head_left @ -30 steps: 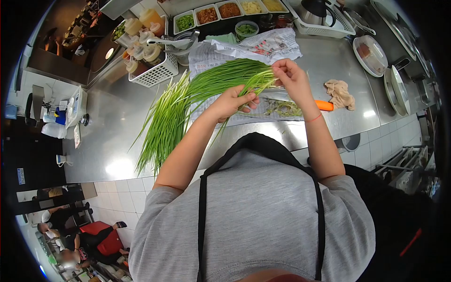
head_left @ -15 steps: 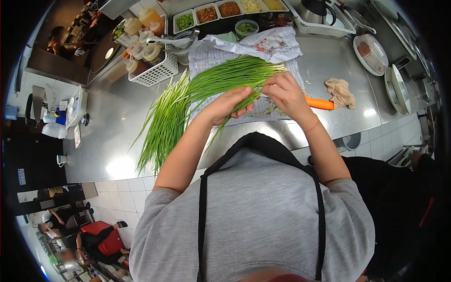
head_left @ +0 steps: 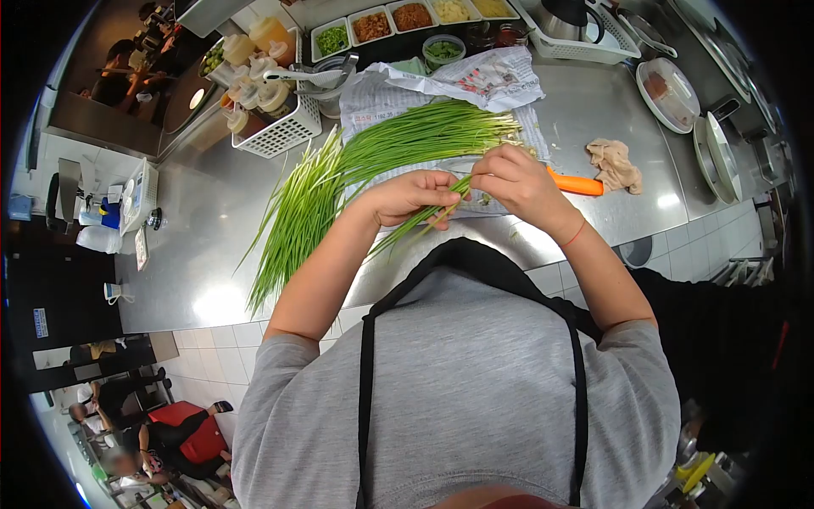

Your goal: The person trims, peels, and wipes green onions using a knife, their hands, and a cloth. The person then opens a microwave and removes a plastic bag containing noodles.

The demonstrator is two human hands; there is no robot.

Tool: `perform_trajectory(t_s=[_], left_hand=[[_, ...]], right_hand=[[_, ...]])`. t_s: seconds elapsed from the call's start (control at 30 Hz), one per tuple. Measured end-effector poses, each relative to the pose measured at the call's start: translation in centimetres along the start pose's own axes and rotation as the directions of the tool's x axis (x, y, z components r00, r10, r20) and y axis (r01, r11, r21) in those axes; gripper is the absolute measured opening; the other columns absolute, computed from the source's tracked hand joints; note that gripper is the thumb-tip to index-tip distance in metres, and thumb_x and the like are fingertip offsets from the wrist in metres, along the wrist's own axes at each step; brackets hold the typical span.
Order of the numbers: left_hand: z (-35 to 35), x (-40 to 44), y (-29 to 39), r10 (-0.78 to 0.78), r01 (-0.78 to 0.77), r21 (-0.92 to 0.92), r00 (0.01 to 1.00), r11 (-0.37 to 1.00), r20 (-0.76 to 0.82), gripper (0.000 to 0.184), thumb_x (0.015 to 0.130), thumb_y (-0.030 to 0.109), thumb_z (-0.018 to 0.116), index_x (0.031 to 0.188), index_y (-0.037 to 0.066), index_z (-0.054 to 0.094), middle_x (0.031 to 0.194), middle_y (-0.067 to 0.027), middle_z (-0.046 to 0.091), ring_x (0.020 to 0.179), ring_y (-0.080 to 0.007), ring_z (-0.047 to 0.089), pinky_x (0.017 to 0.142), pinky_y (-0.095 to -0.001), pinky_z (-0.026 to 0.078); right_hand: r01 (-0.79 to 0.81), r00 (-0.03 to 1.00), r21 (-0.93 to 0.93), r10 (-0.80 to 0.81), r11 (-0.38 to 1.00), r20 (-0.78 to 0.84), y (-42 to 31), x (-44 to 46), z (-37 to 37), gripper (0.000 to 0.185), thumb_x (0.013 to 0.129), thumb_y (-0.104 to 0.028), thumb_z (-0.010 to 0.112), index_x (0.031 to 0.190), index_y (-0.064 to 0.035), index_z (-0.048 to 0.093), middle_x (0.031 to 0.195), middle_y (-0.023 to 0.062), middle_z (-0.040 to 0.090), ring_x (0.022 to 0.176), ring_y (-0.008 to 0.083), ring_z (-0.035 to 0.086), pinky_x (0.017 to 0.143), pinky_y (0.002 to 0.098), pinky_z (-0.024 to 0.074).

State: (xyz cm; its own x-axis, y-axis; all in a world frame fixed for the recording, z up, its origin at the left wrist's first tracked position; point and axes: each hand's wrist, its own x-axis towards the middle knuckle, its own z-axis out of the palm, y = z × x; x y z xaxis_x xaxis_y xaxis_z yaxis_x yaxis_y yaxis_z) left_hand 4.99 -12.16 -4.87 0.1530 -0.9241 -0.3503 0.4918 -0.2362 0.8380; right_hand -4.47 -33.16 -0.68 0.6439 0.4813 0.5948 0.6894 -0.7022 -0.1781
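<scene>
I see stalk bunch (head_left: 460,187) now lowered clear of green pile (head_left: 424,138), upper centre of frame; handled separately. Left hand (head_left: 413,199): fingers clamped around bunch. Right hand (head_left: 520,185): fingers pinching its end.

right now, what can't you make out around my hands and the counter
In the head view:
Held green stalks: upper ends hidden by the right hand
Orange object: left end hidden by that hand
Newspaper: most print too small
Metal jug: top cut off by the edge
</scene>
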Motion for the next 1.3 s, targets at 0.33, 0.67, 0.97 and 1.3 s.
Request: perform_trajectory(t_s=[0.33,0.67,0.97,1.3], left_hand=[[2.7,-0.9,0.0,-0.031,-0.001,-0.255,0.992,0.967,-0.122,0.018,0.094,0.027,0.051,0.100,0.009,0.049,0.071,0.0028,0.046,0.051,-0.0024,0.037,0.041,-0.0152,0.029],[2.0,-2.7,-0.9,-0.005,-0.024,-0.094,0.955,0.995,-0.296,0.019,0.095,0.027,0.047,0.102,0.009,0.047,0.068,0.0067,0.035,0.050,-0.0019,0.024,0.041,-0.0164,0.017],[2.0,-3.0,-1.3,0.126,-0.137,-0.014,0.941,0.991,-0.315,0.030,0.090,0.013,0.051,0.118,0.005,0.048,0.094,-0.0002,0.053,0.072,-0.0062,0.048,0.059,-0.0198,0.039],[2.4,-2.8,-1.2,0.178,-0.211,-0.034,0.892,0.977,-0.415,0.025,0.087,0.015,0.060,0.110,0.004,0.057,0.097,-0.0021,0.061,0.077,-0.0073,0.056,0.063,-0.0209,0.046]], right_hand=[[-0.079,0.997,0.022,0.079,0.997,0.019,0.2,-0.6,0.2,0.010,0.073,-0.011,0.059,0.083,-0.0085,0.057,0.091,0.0002,0.056,0.088,0.0197,0.052,0.076,0.0325,0.0437],[-0.379,0.891,-0.019,0.359,0.925,-0.279,5.4,-3.1,-1.3,0.010,0.076,-0.002,0.063,0.083,-0.0037,0.056,0.087,0.0090,0.056,0.084,0.0238,0.054,0.077,0.0335,0.0434],[-0.583,0.770,0.254,0.625,0.772,-0.132,5.6,-5.7,4.7,0.010,0.082,-0.004,0.061,0.090,0.0007,0.058,0.094,0.0108,0.061,0.082,0.0217,0.060,0.073,0.0293,0.0475],[-0.536,0.624,0.843,0.694,0.047,0.359,-0.4,-0.6,6.3,0.014,0.085,-0.018,0.063,0.092,-0.0064,0.057,0.083,0.0017,0.058,0.074,0.0083,0.055,0.064,0.0236,0.0442]])
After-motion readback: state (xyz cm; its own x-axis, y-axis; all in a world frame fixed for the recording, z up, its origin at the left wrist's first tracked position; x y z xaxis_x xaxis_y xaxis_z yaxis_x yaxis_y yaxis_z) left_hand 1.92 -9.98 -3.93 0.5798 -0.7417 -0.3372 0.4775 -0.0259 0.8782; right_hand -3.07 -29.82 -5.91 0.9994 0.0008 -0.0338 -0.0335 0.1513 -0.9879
